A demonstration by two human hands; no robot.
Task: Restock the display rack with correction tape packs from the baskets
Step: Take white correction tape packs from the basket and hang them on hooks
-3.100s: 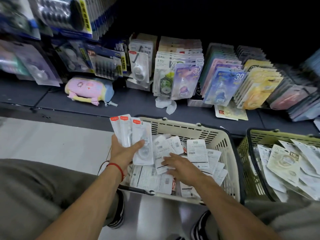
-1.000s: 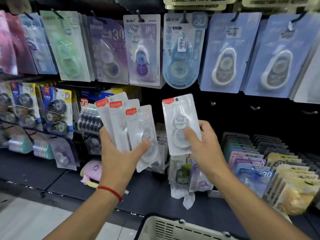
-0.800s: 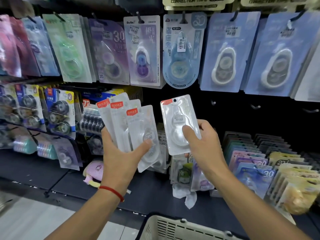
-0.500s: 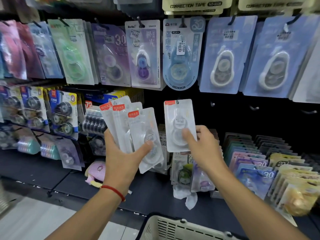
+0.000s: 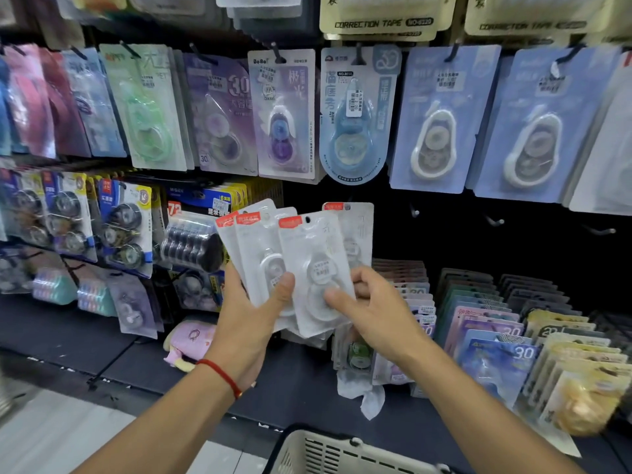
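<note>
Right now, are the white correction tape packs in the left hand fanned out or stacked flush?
Fanned out. The white correction tape packs spread in the left hand, their red top labels showing side by side.

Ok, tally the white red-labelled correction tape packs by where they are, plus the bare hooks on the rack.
White red-labelled correction tape packs fanned in the left hand: 3
Matching white pack behind the fan, how it is held unclear: 1
Bare metal hooks on the dark rack panel: 3
Total: 7 (4 packs, 3 hooks)
</note>
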